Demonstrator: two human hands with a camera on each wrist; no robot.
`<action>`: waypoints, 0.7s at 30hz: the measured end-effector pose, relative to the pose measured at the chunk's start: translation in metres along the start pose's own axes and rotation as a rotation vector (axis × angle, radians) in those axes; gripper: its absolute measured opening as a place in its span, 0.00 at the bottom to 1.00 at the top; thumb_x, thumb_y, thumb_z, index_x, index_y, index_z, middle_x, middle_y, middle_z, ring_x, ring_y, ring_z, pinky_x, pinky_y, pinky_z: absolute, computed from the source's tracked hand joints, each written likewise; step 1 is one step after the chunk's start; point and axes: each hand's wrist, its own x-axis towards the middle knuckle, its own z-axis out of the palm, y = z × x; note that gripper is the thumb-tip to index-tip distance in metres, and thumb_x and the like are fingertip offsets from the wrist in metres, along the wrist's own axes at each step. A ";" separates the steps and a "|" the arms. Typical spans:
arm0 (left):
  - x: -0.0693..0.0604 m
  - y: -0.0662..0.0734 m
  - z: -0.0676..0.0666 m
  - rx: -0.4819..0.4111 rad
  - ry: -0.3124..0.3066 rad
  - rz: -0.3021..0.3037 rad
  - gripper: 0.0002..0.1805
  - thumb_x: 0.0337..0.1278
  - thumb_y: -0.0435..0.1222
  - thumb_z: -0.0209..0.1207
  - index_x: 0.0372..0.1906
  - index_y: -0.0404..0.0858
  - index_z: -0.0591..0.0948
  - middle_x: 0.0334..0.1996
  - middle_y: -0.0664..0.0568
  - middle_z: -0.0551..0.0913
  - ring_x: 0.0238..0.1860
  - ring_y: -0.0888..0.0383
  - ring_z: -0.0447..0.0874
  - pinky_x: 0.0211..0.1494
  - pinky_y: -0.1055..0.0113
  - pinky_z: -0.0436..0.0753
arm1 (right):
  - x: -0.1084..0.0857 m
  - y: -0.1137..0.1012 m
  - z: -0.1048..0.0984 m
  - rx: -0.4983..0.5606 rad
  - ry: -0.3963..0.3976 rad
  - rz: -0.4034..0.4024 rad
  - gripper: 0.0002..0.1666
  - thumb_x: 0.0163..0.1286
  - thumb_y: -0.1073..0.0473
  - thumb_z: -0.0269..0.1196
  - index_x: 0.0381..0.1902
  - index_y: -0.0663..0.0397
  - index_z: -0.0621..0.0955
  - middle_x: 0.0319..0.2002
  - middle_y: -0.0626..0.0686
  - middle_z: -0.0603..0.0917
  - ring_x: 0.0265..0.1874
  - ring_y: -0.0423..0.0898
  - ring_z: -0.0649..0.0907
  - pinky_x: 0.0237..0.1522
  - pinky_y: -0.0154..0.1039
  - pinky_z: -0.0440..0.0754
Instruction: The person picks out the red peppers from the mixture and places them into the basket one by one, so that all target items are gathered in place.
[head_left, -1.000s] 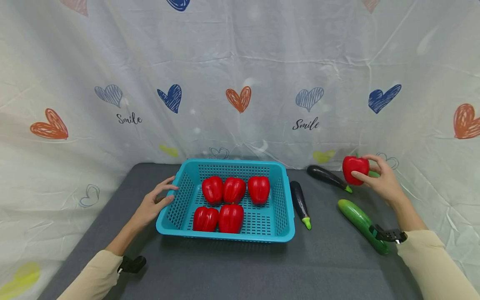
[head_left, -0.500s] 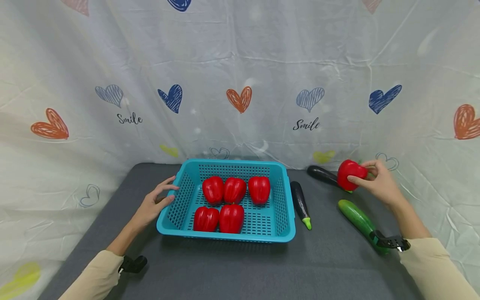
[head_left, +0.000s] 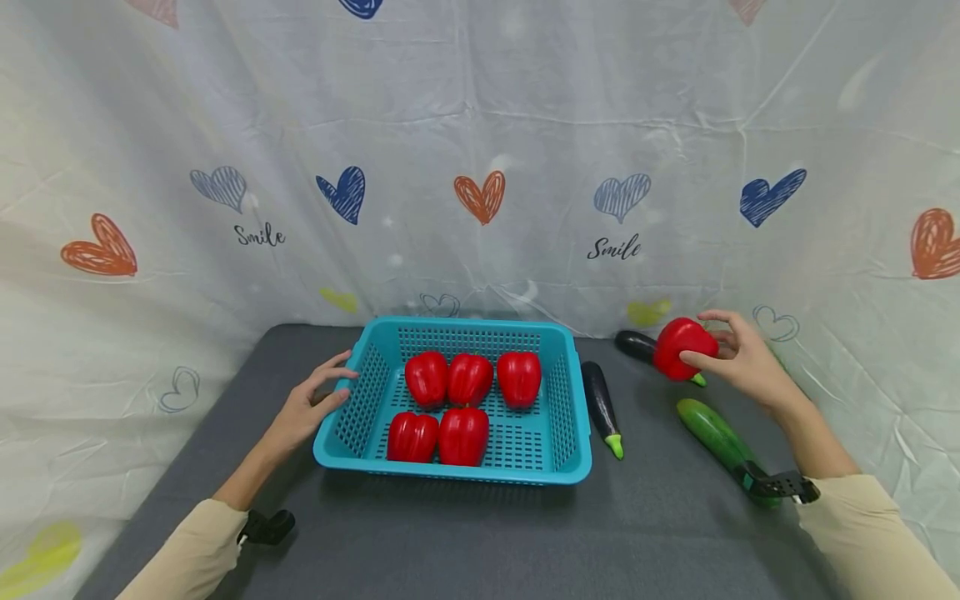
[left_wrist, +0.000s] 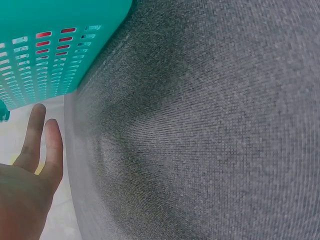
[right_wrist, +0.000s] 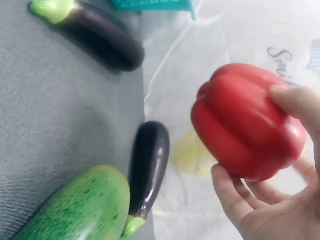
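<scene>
My right hand [head_left: 750, 371] grips a red bell pepper [head_left: 684, 348] between thumb and fingers, above the table at the back right. The right wrist view shows the bell pepper [right_wrist: 245, 120] lifted, with the thumb on one side and fingertips on the other. At the left end of a blue perforated basket [head_left: 450, 473], my left hand [head_left: 300, 412] rests its loosely extended fingers against the rim. Several red bell peppers [head_left: 462, 437] lie inside the basket. In the left wrist view, two fingers of the left hand [left_wrist: 35, 175] show beside the basket wall [left_wrist: 55, 15].
One dark eggplant [head_left: 600, 404] lies close to the basket's right side. Another eggplant [head_left: 633, 344] is behind the held pepper, partly hidden. A green cucumber [head_left: 716, 437] lies under the right forearm. A white heart-printed curtain [head_left: 480, 267] hangs along the table's back edge.
My right hand has carried the bell pepper leftward, away from the right end and toward the basket, tilting it on the way. The left hand and basket have stayed put.
</scene>
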 end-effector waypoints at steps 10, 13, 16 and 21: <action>0.000 0.002 -0.001 -0.021 -0.007 0.010 0.16 0.75 0.26 0.53 0.62 0.29 0.76 0.76 0.37 0.58 0.63 0.59 0.72 0.53 0.73 0.78 | 0.009 -0.020 0.006 -0.021 -0.146 -0.057 0.38 0.71 0.57 0.68 0.75 0.50 0.67 0.63 0.62 0.72 0.54 0.67 0.78 0.39 0.45 0.86; 0.000 0.003 -0.002 -0.030 -0.012 0.001 0.16 0.75 0.26 0.53 0.63 0.30 0.76 0.77 0.38 0.57 0.64 0.61 0.72 0.53 0.72 0.78 | 0.011 -0.028 0.008 -0.019 -0.183 -0.051 0.38 0.70 0.56 0.70 0.74 0.50 0.68 0.62 0.62 0.72 0.53 0.69 0.79 0.39 0.47 0.86; 0.000 0.002 -0.002 -0.038 -0.012 0.000 0.16 0.75 0.26 0.53 0.63 0.29 0.76 0.77 0.38 0.57 0.64 0.61 0.72 0.53 0.72 0.79 | 0.014 -0.034 0.011 -0.010 -0.211 -0.078 0.37 0.69 0.57 0.71 0.72 0.50 0.69 0.61 0.61 0.73 0.53 0.66 0.78 0.38 0.47 0.86; -0.001 0.000 -0.001 -0.035 -0.012 0.012 0.16 0.75 0.25 0.53 0.63 0.29 0.76 0.76 0.37 0.58 0.63 0.64 0.72 0.53 0.72 0.79 | 0.020 -0.039 0.016 0.031 -0.275 -0.175 0.35 0.67 0.63 0.71 0.69 0.53 0.72 0.59 0.60 0.75 0.53 0.64 0.77 0.39 0.48 0.86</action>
